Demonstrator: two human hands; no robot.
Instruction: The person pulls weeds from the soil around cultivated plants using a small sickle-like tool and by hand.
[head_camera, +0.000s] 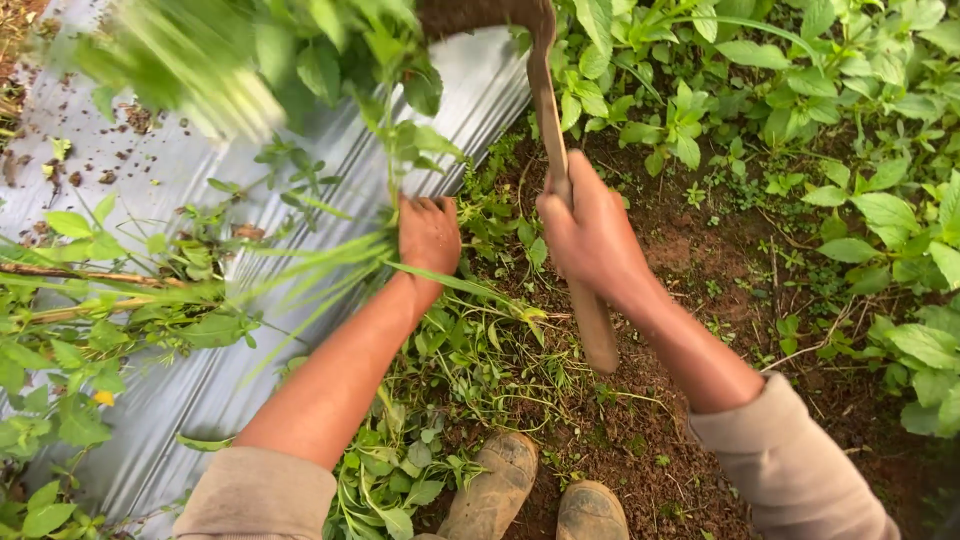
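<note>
My left hand (428, 234) is closed around the stems of a leafy green weed (330, 60) that rises, blurred, toward the top left. My right hand (590, 225) grips the wooden handle (597, 330) of a hoe. Its soil-caked blade (480, 14) sits at the top edge, above both hands. Pulled weeds (460, 350) lie on the ground between my arms.
Silver plastic mulch sheeting (180, 180) covers the bed on the left, with soil crumbs and loose plants on it. Bare brown soil (700, 250) lies to the right, bordered by dense green weeds (850, 120). My two muddy boots (540, 495) stand at the bottom.
</note>
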